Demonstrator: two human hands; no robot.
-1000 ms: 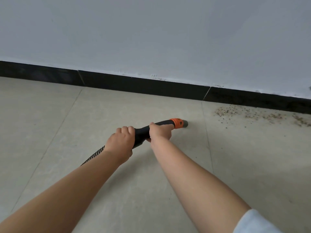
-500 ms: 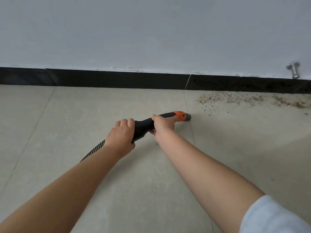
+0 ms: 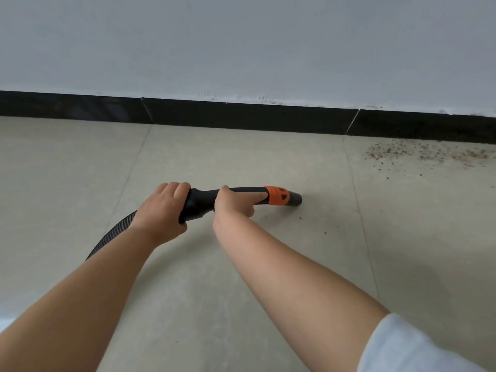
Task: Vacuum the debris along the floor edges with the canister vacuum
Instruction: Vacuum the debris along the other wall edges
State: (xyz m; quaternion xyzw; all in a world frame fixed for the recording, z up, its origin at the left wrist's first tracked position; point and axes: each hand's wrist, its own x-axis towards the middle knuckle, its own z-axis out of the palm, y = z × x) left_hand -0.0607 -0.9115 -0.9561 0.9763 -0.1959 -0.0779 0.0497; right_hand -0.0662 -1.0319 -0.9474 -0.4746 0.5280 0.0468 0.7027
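Both my hands on the nozzle [image 3: 236, 196], debris [image 3: 426, 154] off to the right.

My left hand [image 3: 161, 210] wraps the black grip near the hose [image 3: 112, 237]; my right hand [image 3: 233, 202] curls round it, forefinger along the tube. Tip low over floor [image 3: 241, 291], well short of the baseboard [image 3: 241, 116].

Two hands in mid-frame — the left hand [image 3: 163, 210] and the right hand [image 3: 236, 204] — both curled round one black vacuum handle [image 3: 204, 201]. One ribbed hose [image 3: 112, 237] runs off toward the lower left. One orange collar [image 3: 277, 196] and one dark nozzle tip [image 3: 295, 198]. One patch of scattered debris [image 3: 426, 154] at the right edge — its grains too many and too small to count. One white sleeve [image 3: 413, 347], lower right. One black baseboard [image 3: 241, 116], with two joints showing.
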